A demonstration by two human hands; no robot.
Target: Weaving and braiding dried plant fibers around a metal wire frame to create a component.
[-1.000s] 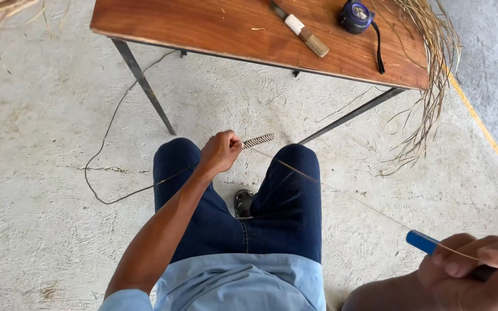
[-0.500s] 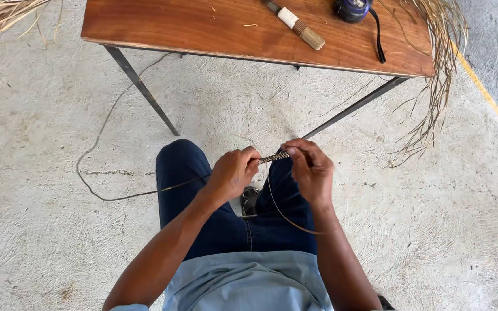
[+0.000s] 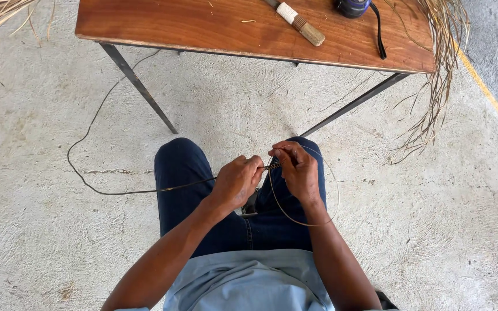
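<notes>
A short braided strip (image 3: 271, 166) of dark and pale fibre spans the small gap between the two hands, its long axis running roughly level from one to the other, just above the knees. The left hand (image 3: 236, 181) is curled nearly into a fist, with its fingertips pinching the near end of the braid. The right hand (image 3: 300, 171) is closed too, thumb and fingers pressed on the far end. Both hands touch the braid, so neither is nearer; the piece lies directly between them, to the right of the left hand and to the left of the right hand.

A thin pale strand (image 3: 295, 217) loops down from under the right hand, curving toward the body and back up around the wrist. From under the left hand a long dark cord (image 3: 90, 138) runs away to the left, sweeps across the concrete floor (image 3: 41, 230) and climbs toward the wooden table (image 3: 203, 26).

The table edge lies well ahead of the hands, with its slanted metal legs (image 3: 139, 86) on either side. On it rest a wrapped-handle tool (image 3: 298, 20) and a dark tape measure (image 3: 353, 6). Dry fibres (image 3: 439, 69) hang off the table ahead and to the right. There is open floor on both sides of the knees.
</notes>
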